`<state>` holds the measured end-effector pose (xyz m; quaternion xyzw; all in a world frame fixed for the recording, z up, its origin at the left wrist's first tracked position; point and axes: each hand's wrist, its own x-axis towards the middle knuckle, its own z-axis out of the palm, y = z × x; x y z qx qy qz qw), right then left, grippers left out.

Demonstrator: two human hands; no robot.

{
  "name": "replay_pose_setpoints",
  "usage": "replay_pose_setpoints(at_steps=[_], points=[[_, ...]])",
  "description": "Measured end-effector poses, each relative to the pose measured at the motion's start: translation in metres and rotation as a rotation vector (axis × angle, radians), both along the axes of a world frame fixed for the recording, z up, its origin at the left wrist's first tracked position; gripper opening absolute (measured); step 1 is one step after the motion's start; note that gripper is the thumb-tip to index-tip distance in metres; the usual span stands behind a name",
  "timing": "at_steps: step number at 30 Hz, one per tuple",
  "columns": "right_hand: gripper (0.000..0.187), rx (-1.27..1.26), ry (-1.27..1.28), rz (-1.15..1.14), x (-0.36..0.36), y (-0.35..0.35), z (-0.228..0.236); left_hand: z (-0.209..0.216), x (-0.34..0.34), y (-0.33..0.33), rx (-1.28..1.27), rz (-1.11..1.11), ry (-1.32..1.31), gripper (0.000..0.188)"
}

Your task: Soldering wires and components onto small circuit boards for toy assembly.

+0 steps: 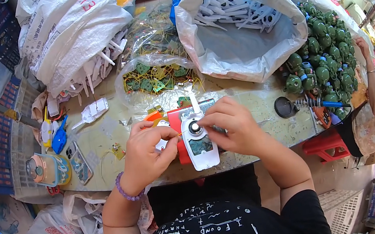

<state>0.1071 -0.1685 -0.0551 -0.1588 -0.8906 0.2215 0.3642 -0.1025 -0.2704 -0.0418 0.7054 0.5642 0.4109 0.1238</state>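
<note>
A white plastic housing (206,161), long with a narrow tail pointing away from me, lies in front of me on a red block-like support (178,118). Set in it is a round black part (194,126) with a white centre, and nearer me a window shows something dark green. My left hand (150,151) is closed at the housing's left side, thumb and forefinger pinching what looks like a thin yellow wire. On the other side my right hand (234,127) has bent fingers gripping the housing's right edge, fingertips beside the round part; the undersides of those fingers are hidden.
Beyond lie a clear bag of green circuit boards (156,78) and an open sack (246,57) of white parts. Several green rounded pieces (325,51) pile up at right, near a blue-handled tool (332,104). At left are a phone (80,162) and a bottle (45,169). Another person's arm (371,74) shows far right.
</note>
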Motion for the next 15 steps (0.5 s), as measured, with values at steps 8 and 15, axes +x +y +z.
replay_pose_setpoints(at_steps=[8,15], points=[[0.019,-0.188,0.071,0.049,-0.02,-0.017,-0.005,0.003,0.003,0.0,-0.009,-0.054,0.02,0.003],[0.037,-0.035,-0.151,-0.208,0.003,-0.048,-0.002,-0.006,-0.003,0.002,-0.003,-0.039,-0.018,0.004]])
